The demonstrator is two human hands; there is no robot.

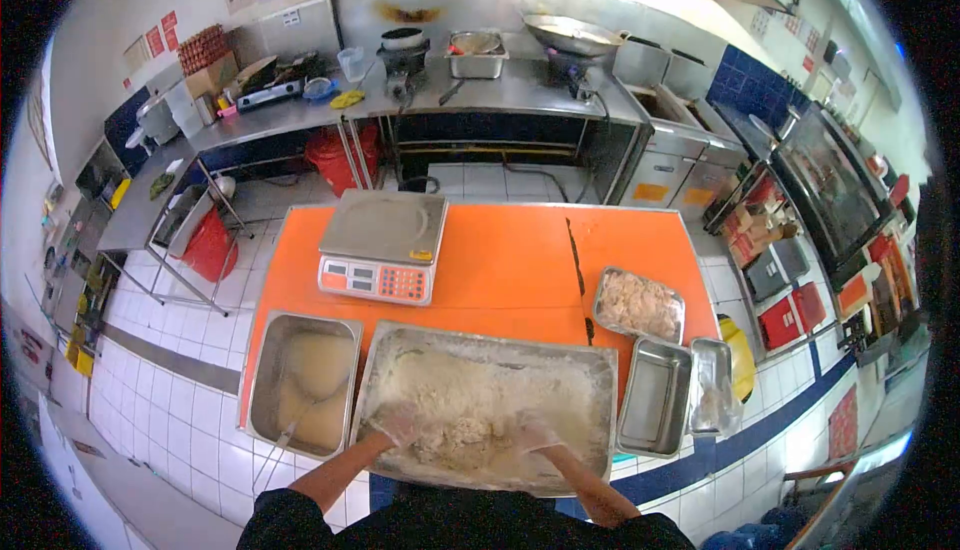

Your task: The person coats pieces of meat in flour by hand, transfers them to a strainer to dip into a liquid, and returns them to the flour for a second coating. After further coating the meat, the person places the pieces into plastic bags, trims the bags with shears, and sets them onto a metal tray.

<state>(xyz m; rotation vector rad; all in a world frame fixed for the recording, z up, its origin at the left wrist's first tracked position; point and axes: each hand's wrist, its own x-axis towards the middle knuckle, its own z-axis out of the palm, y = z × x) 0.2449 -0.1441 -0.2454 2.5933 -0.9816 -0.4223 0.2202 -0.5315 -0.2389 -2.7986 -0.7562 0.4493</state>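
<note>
A large metal tray (480, 342) of pale flour sits at the front of the orange table. Coated lumps of food (465, 434) lie in the flour near its front middle. At the left of these lumps is my left hand (400, 424), in a clear glove, fingers apart and dusted with flour. My right hand (537, 432), also gloved, rests in the flour on their right side with its fingers spread. Neither hand visibly grips anything, though flour and blur partly obscure the fingertips.
A deep pan (268, 370) of cloudy liquid with a wire strainer (318, 378) stands left. A digital scale (380, 250) sits behind. To the right are a tray of raw meat (640, 305), an open metal pan (655, 395) and a narrower pan (710, 380).
</note>
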